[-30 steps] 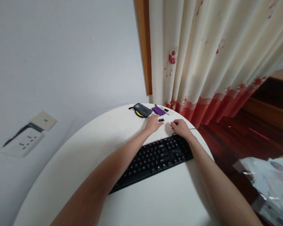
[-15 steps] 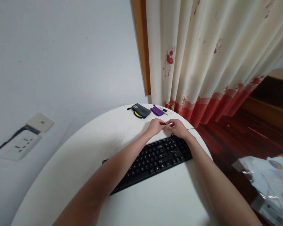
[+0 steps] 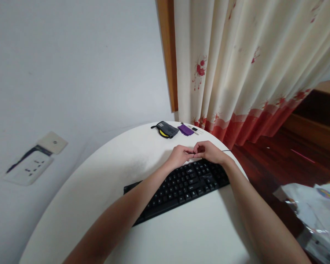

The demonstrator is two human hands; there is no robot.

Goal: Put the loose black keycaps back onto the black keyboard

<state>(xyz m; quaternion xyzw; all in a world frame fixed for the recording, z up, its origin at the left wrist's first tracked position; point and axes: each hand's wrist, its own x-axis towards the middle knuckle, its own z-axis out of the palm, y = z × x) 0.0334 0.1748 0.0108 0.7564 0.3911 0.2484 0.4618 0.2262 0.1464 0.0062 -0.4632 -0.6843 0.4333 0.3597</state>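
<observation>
Just beyond the back edge of a black keyboard (image 3: 181, 185), my two hands meet fingertip to fingertip. My left hand (image 3: 179, 155) is closed in a pinch on a small dark item. My right hand (image 3: 207, 151) pinches at the same spot from the other side; what lies between its fingertips is too small to name. The keyboard lies slanted on the white round table (image 3: 99, 176), partly under my forearms. A thin black cable (image 3: 226, 150) shows to the right of my right hand.
Behind my hands lie a dark pouch with a yellow part (image 3: 166, 129), a purple cloth (image 3: 185, 129) and a small black item with thin sticks (image 3: 194, 129). A wall socket (image 3: 31, 167) is left, a curtain (image 3: 222, 73) behind, and plastic-wrapped things (image 3: 316, 209) lower right.
Both hands have come slightly lower and nearer to the keyboard, still touching at the fingertips. The whole view has shifted a little.
</observation>
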